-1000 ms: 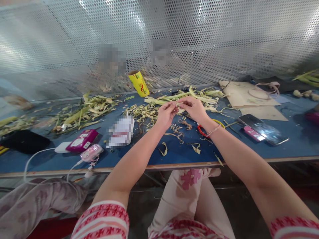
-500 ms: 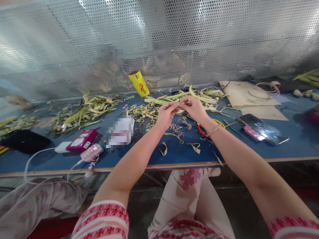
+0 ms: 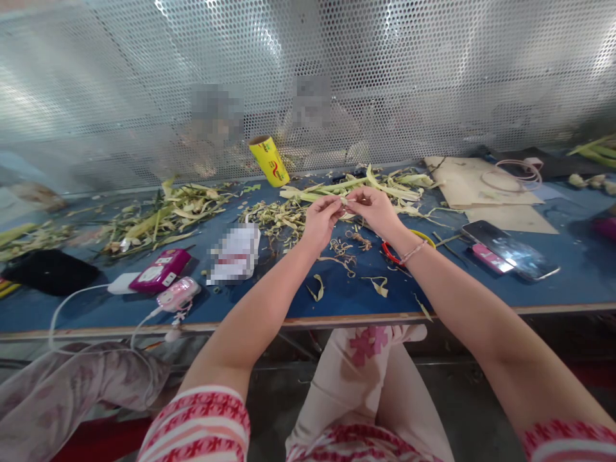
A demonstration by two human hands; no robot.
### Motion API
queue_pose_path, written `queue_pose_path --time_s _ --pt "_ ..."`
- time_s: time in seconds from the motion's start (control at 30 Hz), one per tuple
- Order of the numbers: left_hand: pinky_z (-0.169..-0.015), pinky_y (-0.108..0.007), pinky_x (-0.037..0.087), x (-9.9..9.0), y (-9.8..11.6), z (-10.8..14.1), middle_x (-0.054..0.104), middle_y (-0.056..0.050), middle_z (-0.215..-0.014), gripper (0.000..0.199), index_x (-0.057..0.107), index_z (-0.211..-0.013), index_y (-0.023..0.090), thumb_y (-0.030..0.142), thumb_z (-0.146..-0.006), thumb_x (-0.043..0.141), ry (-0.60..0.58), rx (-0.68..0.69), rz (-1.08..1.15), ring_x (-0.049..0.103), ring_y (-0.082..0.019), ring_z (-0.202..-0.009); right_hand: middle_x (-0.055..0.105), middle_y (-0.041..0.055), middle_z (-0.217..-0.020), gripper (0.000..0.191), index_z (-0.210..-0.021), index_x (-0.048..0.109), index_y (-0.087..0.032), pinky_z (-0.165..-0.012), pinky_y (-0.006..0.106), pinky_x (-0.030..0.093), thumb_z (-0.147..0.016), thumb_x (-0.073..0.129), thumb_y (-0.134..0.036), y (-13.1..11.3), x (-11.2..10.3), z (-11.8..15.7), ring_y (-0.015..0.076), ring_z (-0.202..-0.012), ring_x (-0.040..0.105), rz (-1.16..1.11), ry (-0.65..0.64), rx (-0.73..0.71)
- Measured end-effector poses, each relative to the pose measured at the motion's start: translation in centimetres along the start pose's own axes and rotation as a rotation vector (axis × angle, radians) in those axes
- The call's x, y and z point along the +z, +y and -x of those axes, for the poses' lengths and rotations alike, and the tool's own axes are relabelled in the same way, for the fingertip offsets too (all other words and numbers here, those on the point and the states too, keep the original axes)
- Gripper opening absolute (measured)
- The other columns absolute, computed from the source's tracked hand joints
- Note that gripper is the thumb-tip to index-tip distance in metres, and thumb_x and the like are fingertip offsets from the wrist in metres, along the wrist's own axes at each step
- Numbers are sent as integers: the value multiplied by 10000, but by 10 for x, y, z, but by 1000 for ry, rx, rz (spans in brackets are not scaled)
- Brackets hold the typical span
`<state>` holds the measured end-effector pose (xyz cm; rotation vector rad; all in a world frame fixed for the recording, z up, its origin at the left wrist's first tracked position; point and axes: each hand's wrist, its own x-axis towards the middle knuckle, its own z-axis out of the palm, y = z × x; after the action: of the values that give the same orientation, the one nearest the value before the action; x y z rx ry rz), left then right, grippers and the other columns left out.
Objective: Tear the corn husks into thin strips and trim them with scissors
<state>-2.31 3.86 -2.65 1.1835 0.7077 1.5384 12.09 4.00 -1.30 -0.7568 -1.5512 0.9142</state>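
Note:
My left hand (image 3: 321, 221) and my right hand (image 3: 370, 206) meet over the middle of the table, their fingertips pinched from both sides on a small pale piece of husk (image 3: 343, 201). Fingers cover much of it, so its full shape is hidden. Behind and below lie pale green husk strips (image 3: 332, 190) and a heap of small shredded bits (image 3: 274, 218). Closer to me are brown curly ties (image 3: 342, 249) and loose curled scraps (image 3: 317, 289). Beneath my right wrist sit red and yellow ring-like handles (image 3: 392, 253), partly hidden by the arm.
A yellow tube (image 3: 268, 160) stands tilted near the perforated metal screen (image 3: 394, 77). On the left are another husk pile (image 3: 168, 212), a purple device (image 3: 161, 271) and a cabled pink case (image 3: 178, 295). A phone (image 3: 510, 249) and cardboard (image 3: 481, 183) lie right. Another person's leg (image 3: 81, 391) shows lower left.
Both hands stay almost in place, with slight finger movement. More of the pale piece shows between the fingertips now. The things on the table have not visibly moved.

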Motion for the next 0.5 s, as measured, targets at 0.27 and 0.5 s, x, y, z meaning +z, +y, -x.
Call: queue_pose_path --time_s 0.27,0.5 --pt "-648 -217 480 13 12 10 633 40 -610 87 674 -682 180 112 -701 725 68 -77 205 565 -58 -577 657 8 -773 319 -880 664 -204 -842 391 578 -662 808 -387 -4 1 3 149 -750 639 -119 -12 53" --pt "-633 -208 474 16 15 11 641 40 -600 107 700 -686 194 93 -682 735 68 -30 177 561 -58 -565 643 -2 -726 376 -810 634 -205 -837 396 577 -600 848 -432 -5 3 2 144 -716 632 -157 34 94"
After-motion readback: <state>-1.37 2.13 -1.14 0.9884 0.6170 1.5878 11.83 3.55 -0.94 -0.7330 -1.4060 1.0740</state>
